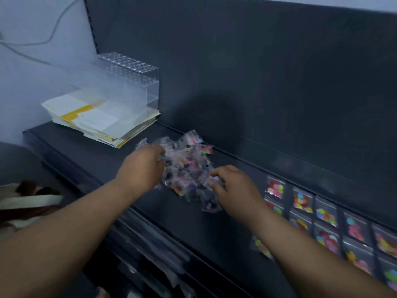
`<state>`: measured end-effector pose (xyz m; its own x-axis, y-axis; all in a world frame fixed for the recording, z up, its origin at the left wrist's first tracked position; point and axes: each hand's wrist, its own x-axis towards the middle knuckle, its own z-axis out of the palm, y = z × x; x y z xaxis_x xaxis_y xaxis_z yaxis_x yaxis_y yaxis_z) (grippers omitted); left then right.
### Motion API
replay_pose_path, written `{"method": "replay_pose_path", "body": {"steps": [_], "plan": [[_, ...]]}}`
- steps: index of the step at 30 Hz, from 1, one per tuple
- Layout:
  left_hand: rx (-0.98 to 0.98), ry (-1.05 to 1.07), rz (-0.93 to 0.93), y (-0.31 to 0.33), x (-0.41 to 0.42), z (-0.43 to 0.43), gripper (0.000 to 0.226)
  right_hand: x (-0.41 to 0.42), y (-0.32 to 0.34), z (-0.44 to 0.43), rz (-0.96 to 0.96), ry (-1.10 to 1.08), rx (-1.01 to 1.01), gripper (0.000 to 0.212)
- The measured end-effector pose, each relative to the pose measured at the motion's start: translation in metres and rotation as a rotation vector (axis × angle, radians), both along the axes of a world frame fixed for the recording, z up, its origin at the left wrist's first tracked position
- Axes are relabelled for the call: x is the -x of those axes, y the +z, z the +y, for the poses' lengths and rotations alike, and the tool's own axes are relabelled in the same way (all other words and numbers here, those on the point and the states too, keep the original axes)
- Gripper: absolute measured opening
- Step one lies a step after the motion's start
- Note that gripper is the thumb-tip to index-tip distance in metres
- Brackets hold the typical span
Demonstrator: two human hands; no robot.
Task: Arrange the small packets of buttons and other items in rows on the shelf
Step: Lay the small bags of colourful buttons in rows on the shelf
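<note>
One head-worn wide-angle view looks forward and down — close over the dark shelf (204,229), from its front side.

The left hand (141,166) and right hand (234,188) are bare, as are both forearms (64,229)

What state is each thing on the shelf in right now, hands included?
pile of packets, loose unsorted heap mid-shelf.
rows of packets, laid flat in rows at the right.
left hand, on the pile's left side, fingertips hidden.
right hand, fingers curled, pinching the pile's right edge.
stack of papers, lying flat at the left end.
clear rack, upright by the papers.
</note>
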<state>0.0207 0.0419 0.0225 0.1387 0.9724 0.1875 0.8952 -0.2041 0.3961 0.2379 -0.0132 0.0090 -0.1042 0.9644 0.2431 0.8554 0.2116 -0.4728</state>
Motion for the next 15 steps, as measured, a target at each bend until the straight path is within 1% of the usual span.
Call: {"method": "replay_pose_path", "body": {"steps": [4,6,7,9,10,12,15], "plan": [[0.164,0.050,0.104,-0.011,0.039,0.042,0.030,0.039,-0.002,0.029,0.010,0.006,0.044,0.025],[0.255,0.023,0.112,-0.015,0.049,0.058,0.019,0.055,-0.003,0.043,0.004,0.002,0.051,0.026],[0.300,0.005,0.122,-0.017,0.054,0.063,0.019,0.061,-0.004,0.049,0.004,-0.007,0.046,0.025],[0.378,-0.043,0.118,-0.023,0.060,0.071,0.027,0.070,-0.009,0.059,0.012,-0.038,0.039,0.022],[0.393,-0.056,0.103,-0.027,0.063,0.076,0.030,0.073,-0.012,0.062,0.018,-0.053,0.040,0.021],[0.387,-0.065,0.050,-0.032,0.067,0.082,0.026,0.077,-0.016,0.068,0.032,-0.072,0.045,0.020],[0.410,-0.057,-0.105,-0.034,0.071,0.088,0.023,0.084,-0.019,0.075,0.034,-0.098,0.033,0.023]]}}
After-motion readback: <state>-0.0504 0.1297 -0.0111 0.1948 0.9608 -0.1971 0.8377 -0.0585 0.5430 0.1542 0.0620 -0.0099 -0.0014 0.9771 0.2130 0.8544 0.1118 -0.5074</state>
